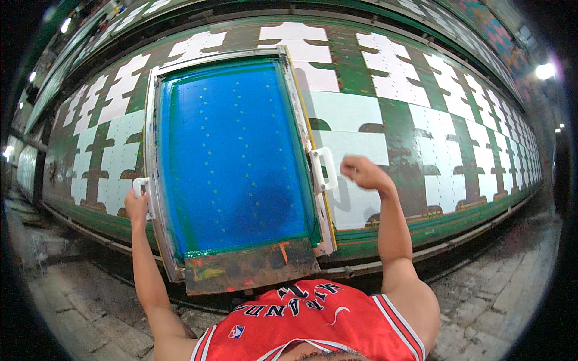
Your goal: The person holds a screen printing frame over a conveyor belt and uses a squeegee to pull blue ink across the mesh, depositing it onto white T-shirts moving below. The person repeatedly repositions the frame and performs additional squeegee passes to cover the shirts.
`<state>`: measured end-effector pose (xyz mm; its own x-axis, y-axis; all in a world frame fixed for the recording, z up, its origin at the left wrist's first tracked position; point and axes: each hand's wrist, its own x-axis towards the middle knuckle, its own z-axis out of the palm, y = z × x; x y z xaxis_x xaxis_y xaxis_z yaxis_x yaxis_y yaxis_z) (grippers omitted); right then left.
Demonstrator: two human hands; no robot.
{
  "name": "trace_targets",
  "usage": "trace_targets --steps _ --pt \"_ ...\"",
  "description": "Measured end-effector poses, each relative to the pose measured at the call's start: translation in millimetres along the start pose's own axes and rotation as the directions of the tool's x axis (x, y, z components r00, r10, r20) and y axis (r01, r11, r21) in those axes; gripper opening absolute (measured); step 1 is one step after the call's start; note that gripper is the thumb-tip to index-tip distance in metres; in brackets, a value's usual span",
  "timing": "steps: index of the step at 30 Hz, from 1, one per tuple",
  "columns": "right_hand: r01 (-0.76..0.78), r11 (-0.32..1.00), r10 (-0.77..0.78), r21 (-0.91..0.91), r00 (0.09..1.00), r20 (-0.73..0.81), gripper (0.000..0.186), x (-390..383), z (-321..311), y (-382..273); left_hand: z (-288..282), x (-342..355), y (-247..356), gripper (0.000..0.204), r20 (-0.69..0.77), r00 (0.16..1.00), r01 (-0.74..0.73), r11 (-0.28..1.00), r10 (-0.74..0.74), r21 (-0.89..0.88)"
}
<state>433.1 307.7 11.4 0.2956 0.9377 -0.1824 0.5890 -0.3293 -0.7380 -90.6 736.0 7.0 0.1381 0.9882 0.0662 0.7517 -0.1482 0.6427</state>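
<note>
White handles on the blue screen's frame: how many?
2: the left handle, gripped by the left hand, and the right handle, apart from the right hand, on opposite sides of the frame.

A person in a red jersey [301, 313], seen from above, stands at a long green table [367, 236] covered with rows of pale pink and light-blue pieces [349, 111]. A blue screen [235, 150] in a metal frame [150, 138] lies over some. The left hand [136, 204] grips its left handle [142, 182]. The right hand [364, 173], fingers curled, is just beside the white right handle [330, 168], apart from it. A paint-stained board [250, 271] spans the near end.
</note>
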Motion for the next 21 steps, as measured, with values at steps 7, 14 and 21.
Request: trace_targets --steps 7,14,21 --pt "0.114 0.993 -0.064 -0.039 0.774 0.63 0.036 -130.9 99.0 -84.6 -0.6 23.4 0.9 0.016 0.037 0.997 -0.071 0.997 0.07 0.021" --pt "-0.081 0.996 0.055 0.042 0.897 0.439 0.022 -169.0 176.1 -111.1 -13.2 28.5 -3.5 0.017 0.034 0.994 -0.1 0.995 0.099 0.014" --pt "-0.19 0.981 0.174 0.044 0.956 0.235 0.028 -184.0 164.7 -119.7 -13.2 31.4 -3.7 0.014 0.02 0.984 -0.174 0.983 0.175 -0.058"
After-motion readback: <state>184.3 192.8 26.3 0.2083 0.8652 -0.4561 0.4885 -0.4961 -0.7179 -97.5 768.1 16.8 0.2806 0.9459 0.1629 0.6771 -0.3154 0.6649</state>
